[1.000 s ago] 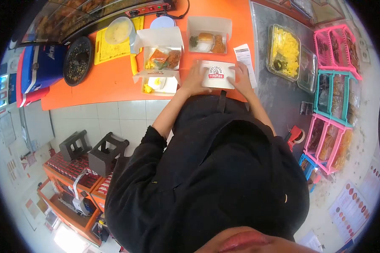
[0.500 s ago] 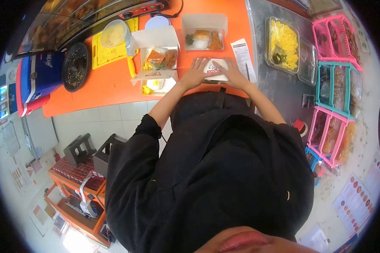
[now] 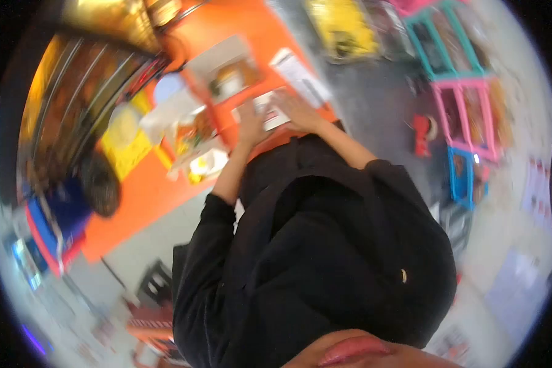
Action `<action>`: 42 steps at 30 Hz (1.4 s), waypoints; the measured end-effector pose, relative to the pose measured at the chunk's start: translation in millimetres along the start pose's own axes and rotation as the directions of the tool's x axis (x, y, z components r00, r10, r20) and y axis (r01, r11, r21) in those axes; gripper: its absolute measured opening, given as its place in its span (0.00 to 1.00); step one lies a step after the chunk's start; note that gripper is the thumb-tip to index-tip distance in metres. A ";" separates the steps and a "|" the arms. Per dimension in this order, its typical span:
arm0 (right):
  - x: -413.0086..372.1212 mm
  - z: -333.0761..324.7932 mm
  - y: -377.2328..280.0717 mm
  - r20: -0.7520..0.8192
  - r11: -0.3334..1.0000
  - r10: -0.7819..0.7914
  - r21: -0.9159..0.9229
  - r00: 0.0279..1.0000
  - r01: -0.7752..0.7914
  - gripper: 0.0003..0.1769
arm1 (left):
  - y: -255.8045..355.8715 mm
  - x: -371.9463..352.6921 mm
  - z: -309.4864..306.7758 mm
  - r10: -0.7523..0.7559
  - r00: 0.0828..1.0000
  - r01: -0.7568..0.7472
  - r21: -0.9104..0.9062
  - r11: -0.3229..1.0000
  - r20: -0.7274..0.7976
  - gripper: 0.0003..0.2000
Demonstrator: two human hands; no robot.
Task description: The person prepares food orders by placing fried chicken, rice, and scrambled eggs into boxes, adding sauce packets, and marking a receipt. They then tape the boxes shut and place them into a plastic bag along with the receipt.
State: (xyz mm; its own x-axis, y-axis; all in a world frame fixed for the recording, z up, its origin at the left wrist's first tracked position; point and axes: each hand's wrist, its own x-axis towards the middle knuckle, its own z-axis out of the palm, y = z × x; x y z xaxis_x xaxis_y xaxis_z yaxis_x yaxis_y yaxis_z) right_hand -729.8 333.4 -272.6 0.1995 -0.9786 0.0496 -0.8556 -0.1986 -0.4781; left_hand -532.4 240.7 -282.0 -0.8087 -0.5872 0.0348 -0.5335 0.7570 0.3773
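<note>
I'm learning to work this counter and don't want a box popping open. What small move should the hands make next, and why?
Probably a light press along the near edge of the closed box before letting go. The left hand and right hand both lie on its top, and blur hides whether that edge is fully tucked.

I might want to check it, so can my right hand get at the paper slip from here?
Probably yes: your right hand rests on the white box, close beside the paper slip, and nothing seems to stand between hand and slip, though the picture is blurred.
</note>
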 end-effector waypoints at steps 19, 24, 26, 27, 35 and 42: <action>-462.3 -99.0 137.0 0.094 -0.093 0.959 0.996 0.266 -0.016 0.12 | 192.6 48.6 -0.1 0.361 0.921 -0.359 -0.041 0.933 0.147 0.48; -459.2 -19.3 115.8 -0.397 0.404 0.913 0.911 0.091 -0.079 0.10 | 283.2 82.1 46.4 0.461 0.881 -0.455 -0.079 0.887 0.106 0.46; -463.0 5.5 117.7 -0.303 0.299 0.953 0.950 -0.028 -0.092 0.12 | 314.8 85.6 59.3 0.468 0.879 -0.461 -0.086 0.883 0.096 0.44; -459.0 -3.6 105.5 -0.294 0.291 0.955 0.953 -0.029 -0.086 0.12 | 332.3 90.4 55.7 0.484 0.872 -0.475 -0.102 0.874 0.080 0.43; -364.3 -95.9 33.3 0.203 -0.201 0.910 0.979 0.363 -0.043 0.13 | 390.7 94.3 63.3 0.496 0.868 -0.495 -0.050 0.867 0.008 0.44; -341.3 -78.4 30.2 0.155 -0.178 0.980 0.965 0.129 0.191 0.19 | 383.3 90.1 67.4 0.507 0.862 -0.500 -0.147 0.854 0.018 0.47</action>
State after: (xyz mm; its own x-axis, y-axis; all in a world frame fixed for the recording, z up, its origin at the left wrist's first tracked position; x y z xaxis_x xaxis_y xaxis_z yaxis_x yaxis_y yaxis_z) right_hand -861.2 657.3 -235.1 -0.7384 -0.3126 -0.5975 0.6513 -0.1009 -0.7521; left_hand -826.4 497.3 -196.7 -0.9719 -0.1168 0.2045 -0.0152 0.8977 0.4403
